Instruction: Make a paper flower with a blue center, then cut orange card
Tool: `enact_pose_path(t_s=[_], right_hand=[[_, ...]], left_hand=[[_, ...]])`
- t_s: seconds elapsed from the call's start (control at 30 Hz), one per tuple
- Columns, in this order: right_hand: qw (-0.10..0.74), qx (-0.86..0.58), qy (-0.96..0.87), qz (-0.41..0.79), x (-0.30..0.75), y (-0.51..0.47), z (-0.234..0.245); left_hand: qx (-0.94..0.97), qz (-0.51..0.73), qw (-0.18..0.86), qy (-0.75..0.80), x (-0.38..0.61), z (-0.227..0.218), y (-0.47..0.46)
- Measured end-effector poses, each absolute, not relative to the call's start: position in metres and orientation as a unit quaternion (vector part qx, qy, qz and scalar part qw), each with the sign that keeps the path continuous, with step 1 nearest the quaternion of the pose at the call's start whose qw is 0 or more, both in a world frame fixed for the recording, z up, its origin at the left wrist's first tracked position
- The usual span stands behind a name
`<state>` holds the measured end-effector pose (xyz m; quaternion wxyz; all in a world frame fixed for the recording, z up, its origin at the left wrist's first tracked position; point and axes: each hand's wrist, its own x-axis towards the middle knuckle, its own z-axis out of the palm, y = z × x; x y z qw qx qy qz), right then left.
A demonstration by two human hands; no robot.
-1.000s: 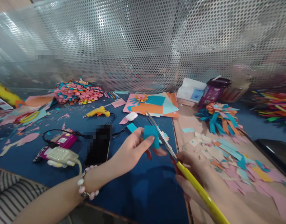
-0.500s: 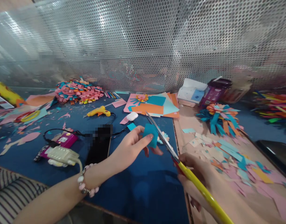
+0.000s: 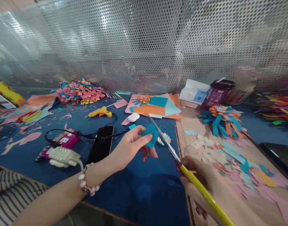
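My left hand (image 3: pixel 131 147) pinches a small teal paper square (image 3: pixel 150 134) between thumb and fingers, above the blue table (image 3: pixel 144 194). My right hand (image 3: pixel 200 177) grips yellow-handled scissors (image 3: pixel 179 163); the blades point up and left and run along the right edge of the teal square. A bead bracelet (image 3: pixel 87 183) circles my left wrist.
A black phone (image 3: pixel 101 144), a pink device with a white charger (image 3: pixel 61 147) and a yellow glue gun (image 3: pixel 99 112) lie at left. Coloured paper sheets (image 3: pixel 158 106) sit behind my hands; paper scraps (image 3: pixel 228 153) cover the board at right. A perforated metal screen stands at the back.
My left hand has turned the teal square a little and drawn it slightly left along the scissor blades. My right hand with the scissors has shifted slightly lower and right.
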<state>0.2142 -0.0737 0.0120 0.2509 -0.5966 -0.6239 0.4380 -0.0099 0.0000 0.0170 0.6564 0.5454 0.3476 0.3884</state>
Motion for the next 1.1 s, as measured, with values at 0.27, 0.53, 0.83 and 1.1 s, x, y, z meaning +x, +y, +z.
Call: enact_pose_path(t_s=[0.27, 0.53, 0.83, 1.1], right_hand=[[0.28, -0.588, -0.627, 0.427, 0.205, -0.072, 0.014], [0.266, -0.606, -0.632, 0.404, 0.215, -0.074, 0.002], [0.282, -0.61, -0.629, 0.391, 0.221, -0.076, -0.012], [0.276, -0.618, -0.628, 0.386, 0.223, -0.075, -0.015]], left_hand=[[0.548, 0.398, 0.63, 0.38, -0.015, 0.017, 0.008], [0.525, 0.415, 0.641, 0.374, -0.016, 0.014, 0.011], [0.508, 0.427, 0.645, 0.381, -0.017, 0.013, 0.013], [0.478, 0.47, 0.631, 0.391, -0.017, 0.015, 0.017]])
